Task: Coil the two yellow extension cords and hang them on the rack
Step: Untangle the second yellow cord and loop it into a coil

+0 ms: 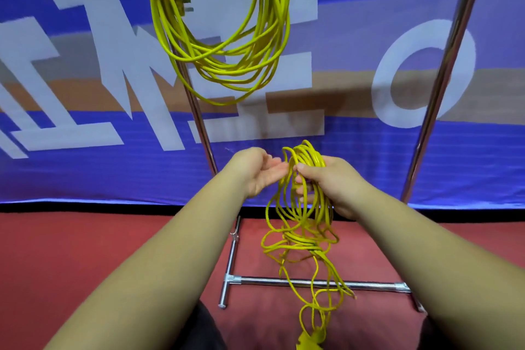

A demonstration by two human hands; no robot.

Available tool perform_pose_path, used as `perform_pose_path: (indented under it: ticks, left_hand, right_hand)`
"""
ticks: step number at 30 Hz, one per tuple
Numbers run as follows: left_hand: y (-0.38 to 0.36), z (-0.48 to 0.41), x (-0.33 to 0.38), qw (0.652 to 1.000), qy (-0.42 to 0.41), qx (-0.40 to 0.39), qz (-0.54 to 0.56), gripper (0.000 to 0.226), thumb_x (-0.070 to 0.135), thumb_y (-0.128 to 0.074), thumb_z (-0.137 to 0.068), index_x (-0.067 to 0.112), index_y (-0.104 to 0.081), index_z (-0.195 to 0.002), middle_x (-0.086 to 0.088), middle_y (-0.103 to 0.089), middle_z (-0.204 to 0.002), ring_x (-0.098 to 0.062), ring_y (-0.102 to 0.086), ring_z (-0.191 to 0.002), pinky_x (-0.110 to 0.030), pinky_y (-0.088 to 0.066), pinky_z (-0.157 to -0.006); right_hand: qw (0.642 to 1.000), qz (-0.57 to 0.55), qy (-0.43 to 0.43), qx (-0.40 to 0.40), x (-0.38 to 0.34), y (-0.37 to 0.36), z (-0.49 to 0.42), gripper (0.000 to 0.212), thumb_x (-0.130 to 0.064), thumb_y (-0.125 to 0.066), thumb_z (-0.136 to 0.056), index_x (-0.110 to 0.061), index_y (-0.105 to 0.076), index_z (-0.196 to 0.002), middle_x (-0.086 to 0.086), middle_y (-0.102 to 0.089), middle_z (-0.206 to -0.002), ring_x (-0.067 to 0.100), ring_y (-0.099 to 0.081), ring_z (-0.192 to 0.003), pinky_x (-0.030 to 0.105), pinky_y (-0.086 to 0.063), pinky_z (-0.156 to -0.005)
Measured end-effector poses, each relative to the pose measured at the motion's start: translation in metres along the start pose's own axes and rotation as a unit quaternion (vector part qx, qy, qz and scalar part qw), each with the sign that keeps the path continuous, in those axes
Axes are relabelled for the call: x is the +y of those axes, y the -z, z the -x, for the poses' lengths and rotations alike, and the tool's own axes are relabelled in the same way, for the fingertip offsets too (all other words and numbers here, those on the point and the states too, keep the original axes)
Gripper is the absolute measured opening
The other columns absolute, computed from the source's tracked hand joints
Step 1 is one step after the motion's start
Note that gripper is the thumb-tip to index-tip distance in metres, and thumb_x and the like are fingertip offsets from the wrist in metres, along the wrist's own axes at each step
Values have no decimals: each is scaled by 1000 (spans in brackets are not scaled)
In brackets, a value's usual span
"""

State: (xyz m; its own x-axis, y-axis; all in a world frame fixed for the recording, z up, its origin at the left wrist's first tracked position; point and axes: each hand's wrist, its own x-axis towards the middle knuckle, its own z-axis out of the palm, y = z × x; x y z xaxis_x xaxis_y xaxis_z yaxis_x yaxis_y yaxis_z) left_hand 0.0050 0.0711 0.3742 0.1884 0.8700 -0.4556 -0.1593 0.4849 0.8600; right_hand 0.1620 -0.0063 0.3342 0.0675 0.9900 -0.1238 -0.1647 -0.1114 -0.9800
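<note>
Gripping the second yellow cord (305, 207) in the right hand (335, 187), fingers (305, 169) curled tight round the top of a loose bundle; holding nothing w/ the left hand (252, 173), palm turned rt toward the bundle, fingers (274, 167) relaxed and nearly straight, tips just beside or touching the strands, can't tell which; hanging from that grip toward the near floor (85, 264) in uneven loops, long axis roughly vertical, plug end (309, 342) lowest at the bottom edge of view, unclear whether resting on anything; already up on the rack (443, 88): first cord (221, 37), a tidy coil hung from the top, far, above and a bit left of the hands; judging from that, approx. halfway thru, cord no. 2 gathered but still messy; key relation: bundle immediately rt of the left fingers, slack straight below both hands, so left hand nearer the free strands and prob. best placed to reach down, draw up a length and pass it across to the right; needs loops evened out before lifting up and away to the rack top; risk of tangles in the lower loops, and of snagging on the base bar (284, 283) crossing behind the dangling strands.
</note>
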Motion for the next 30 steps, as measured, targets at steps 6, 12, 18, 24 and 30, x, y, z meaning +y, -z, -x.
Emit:
perform_pose_path:
  ticks: [6,12,18,24,30]
  left_hand:
    - [7,15,-54,881,20,-155,-446,12,10,-52,-99,8,-61,-91,-15,-66,-88,-30,-67,-81,-44,-58,-81]
    - [16,-10,-89,822,-61,-149,-547,3,11,-67,-85,11,-67,-82,-14,-73,-85,-22,-66,-75,-41,-60,-79]
    - [31,-36,-112,645,-138,-164,-733,29,46,-76,-90,17,-74,-93,-2,-67,-84,-20,-59,-78,-29,-45,-68]
    - [50,-53,-116,621,-166,-164,-748,20,29,-75,-94,9,-76,-98,-8,-70,-93,-22,-60,-85,-31,-46,-76]
    - [75,-60,-125,440,-210,-162,-858,21,35,-69,-96,20,-72,-111,-4,-48,-113,-25,-49,-111,-41,-51,-83]
  right_hand:
    - [995,-34,20,96,4,-3,-13,15,-18,-63,-107,-4,-66,-103,12,-70,-84,22,-73,-63,44,-64,-62]
    - [983,-85,25,161,-1,5,-20,16,-19,-61,-109,-4,-64,-104,14,-69,-88,22,-76,-64,42,-64,-61]
    - [961,-190,-4,200,-3,9,-21,16,-17,-62,-108,-2,-67,-104,12,-71,-85,19,-78,-62,33,-63,-55]
    - [943,-221,-21,246,-2,18,-26,17,-15,-61,-108,-5,-68,-96,5,-67,-74,12,-70,-52,26,-57,-50]
    - [924,-295,-27,240,-1,25,-30,22,-10,-52,-108,-9,-57,-87,0,-52,-69,7,-48,-41,19,-38,-40]
